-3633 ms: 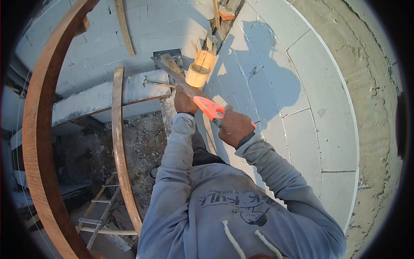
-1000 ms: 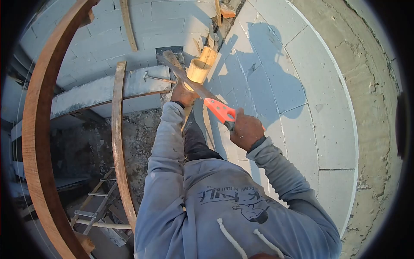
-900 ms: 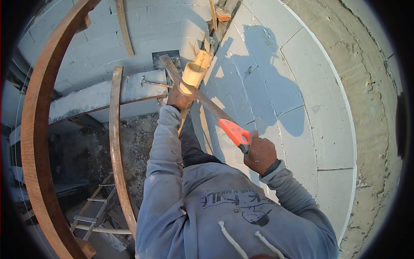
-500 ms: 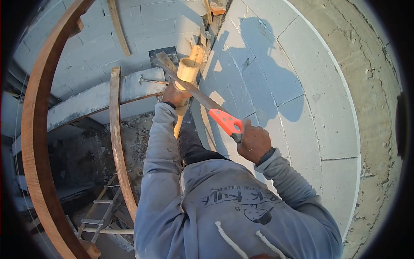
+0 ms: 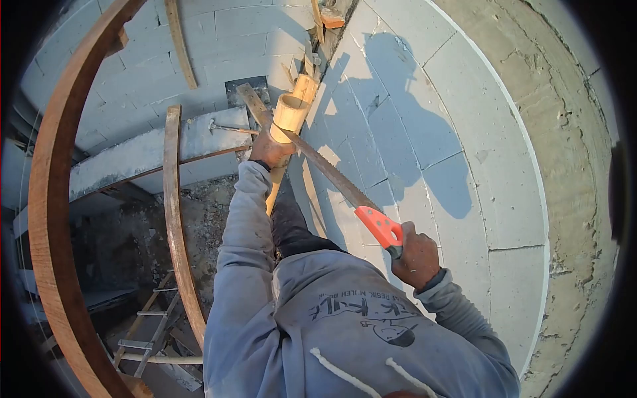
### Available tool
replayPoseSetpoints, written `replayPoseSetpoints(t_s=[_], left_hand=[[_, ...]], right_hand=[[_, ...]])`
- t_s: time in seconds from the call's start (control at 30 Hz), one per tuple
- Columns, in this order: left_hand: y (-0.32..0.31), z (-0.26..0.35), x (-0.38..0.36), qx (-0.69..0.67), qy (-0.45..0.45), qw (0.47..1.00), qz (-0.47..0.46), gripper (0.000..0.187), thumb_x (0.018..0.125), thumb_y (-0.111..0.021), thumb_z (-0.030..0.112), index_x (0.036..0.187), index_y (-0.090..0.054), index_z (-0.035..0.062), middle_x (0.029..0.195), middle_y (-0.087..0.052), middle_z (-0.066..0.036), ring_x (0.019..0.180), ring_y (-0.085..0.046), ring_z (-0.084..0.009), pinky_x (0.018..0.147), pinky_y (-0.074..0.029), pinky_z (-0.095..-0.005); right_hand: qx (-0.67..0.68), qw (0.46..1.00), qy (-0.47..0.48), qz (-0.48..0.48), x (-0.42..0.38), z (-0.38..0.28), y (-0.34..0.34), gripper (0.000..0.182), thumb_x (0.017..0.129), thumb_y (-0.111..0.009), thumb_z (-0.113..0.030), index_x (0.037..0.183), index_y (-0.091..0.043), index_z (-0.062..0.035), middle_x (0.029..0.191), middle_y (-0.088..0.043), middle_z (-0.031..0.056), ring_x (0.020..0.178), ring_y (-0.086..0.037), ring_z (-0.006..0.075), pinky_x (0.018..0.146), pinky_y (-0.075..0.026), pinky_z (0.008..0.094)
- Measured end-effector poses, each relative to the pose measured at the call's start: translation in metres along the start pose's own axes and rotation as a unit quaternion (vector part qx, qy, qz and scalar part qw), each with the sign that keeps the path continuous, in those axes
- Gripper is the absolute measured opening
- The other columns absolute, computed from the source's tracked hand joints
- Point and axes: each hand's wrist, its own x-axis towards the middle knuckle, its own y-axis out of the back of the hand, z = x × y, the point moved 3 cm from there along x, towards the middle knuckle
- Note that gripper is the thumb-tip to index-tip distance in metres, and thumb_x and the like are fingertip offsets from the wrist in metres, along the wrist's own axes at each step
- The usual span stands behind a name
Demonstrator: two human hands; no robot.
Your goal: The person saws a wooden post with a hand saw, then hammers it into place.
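Note:
My left hand (image 5: 271, 151) is wrapped round a pale bamboo pole (image 5: 290, 114), just below its hollow cut end. The pole runs down past my wrist beside my leg. In my right hand (image 5: 417, 259) is the handle of a handsaw (image 5: 379, 225), orange with a dark end. Its long, brownish blade (image 5: 332, 174) slants up to the left, and its toothed edge meets the bamboo right above my left fingers. The far end of the blade is mostly hidden at the bamboo.
A hammer (image 5: 232, 128) lies on a concrete ledge (image 5: 133, 149) to the left. Wooden beams (image 5: 53, 219) curve up on that side, with a ladder (image 5: 151, 328) far below. A pale block wall (image 5: 511, 205) stands on the right. Another bamboo piece (image 5: 306, 86) is behind the pole.
My right hand has drawn the saw back, down and to the right, so less blade extends beyond the bamboo. My left hand keeps its grip on the pole.

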Motion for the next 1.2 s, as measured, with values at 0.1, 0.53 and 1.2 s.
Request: replayPoseSetpoints(t_s=[0.1, 0.53, 1.2], left_hand=[[0.001, -0.026, -0.001, 0.110, -0.044, 0.988, 0.101, 0.058, 0.062, -0.077, 0.013, 0.115, -0.058, 0.0001, 0.110, -0.066, -0.013, 0.101, -0.063, -0.0240, 0.089, -0.048, -0.0315], [-0.033, -0.013, -0.020, 0.244, -0.059, 0.888, 0.384, 0.064, 0.070, -0.079, 0.037, 0.116, -0.053, 0.0011, 0.104, -0.061, -0.021, 0.097, -0.059, -0.0415, 0.083, -0.048, -0.0485], [-0.003, -0.010, -0.005, 0.193, 0.077, 0.945, 0.252, 0.061, 0.068, -0.080, 0.033, 0.115, -0.053, 0.0035, 0.106, -0.066, -0.021, 0.098, -0.064, -0.0385, 0.084, -0.051, -0.0429]], right_hand=[[-0.036, 0.999, 0.034, -0.007, 0.076, -0.016, -0.018, 0.039, 0.072, -0.064, -0.014, 0.103, -0.049, 0.0036, 0.065, -0.063, 0.0172, 0.062, -0.064, 0.0356, 0.061, -0.050, 0.0457], [0.005, 0.998, 0.046, -0.040, 0.098, -0.063, -0.018, 0.039, 0.071, -0.060, -0.010, 0.102, -0.046, 0.0088, 0.063, -0.061, 0.0196, 0.060, -0.064, 0.0367, 0.058, -0.050, 0.0467], [0.018, 0.998, -0.024, -0.061, 0.018, -0.025, -0.003, 0.042, 0.068, -0.061, -0.009, 0.104, -0.046, 0.0066, 0.060, -0.059, 0.0169, 0.061, -0.064, 0.0382, 0.061, -0.049, 0.0475]])
